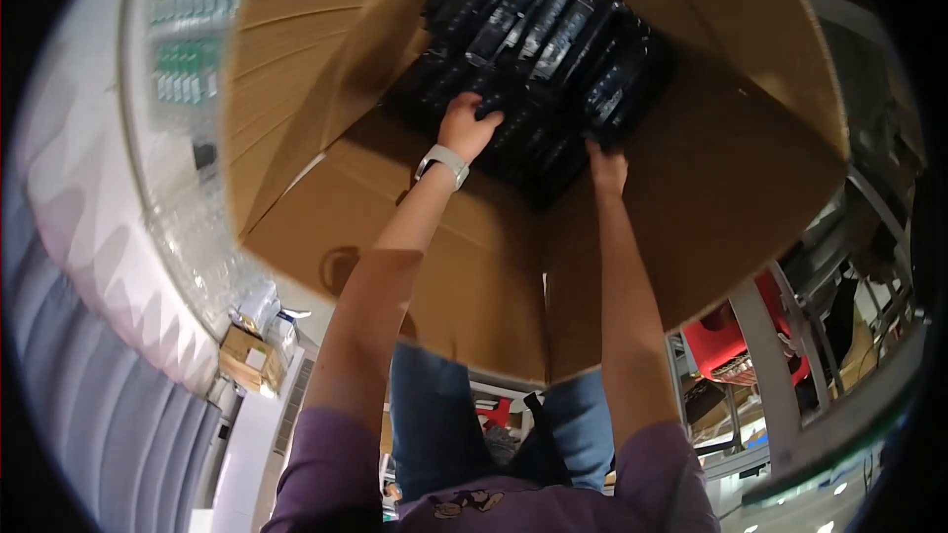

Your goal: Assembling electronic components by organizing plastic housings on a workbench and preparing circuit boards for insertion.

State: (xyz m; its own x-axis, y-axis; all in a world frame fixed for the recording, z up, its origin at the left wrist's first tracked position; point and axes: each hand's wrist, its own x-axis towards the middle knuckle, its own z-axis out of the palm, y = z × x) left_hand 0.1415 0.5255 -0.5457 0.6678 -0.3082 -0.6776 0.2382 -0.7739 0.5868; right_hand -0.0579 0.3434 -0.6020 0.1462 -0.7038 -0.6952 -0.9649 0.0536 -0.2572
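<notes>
Inside a large open cardboard box (760,158), rows of black, glossy wrapped packages (558,30) are packed tightly against each other. My left hand (468,128), with a pale-banded watch (446,163) on the wrist, rests at the near left of these packages. Its thumb and forefinger are apart, and the other fingers are partly hidden against the dark wrapping. At the near right edge of the packages my right hand (609,174) has its fingers bent around an edge; the fingertips are hard to make out in the dark.
The box's near wall reaches up to my jeans (430,424). To the left stand a shelf of green-and-white packs (188,69), a grey curtain (109,385) and a small cardboard box (249,359). A red basket (719,343) sits among metal frames on the right.
</notes>
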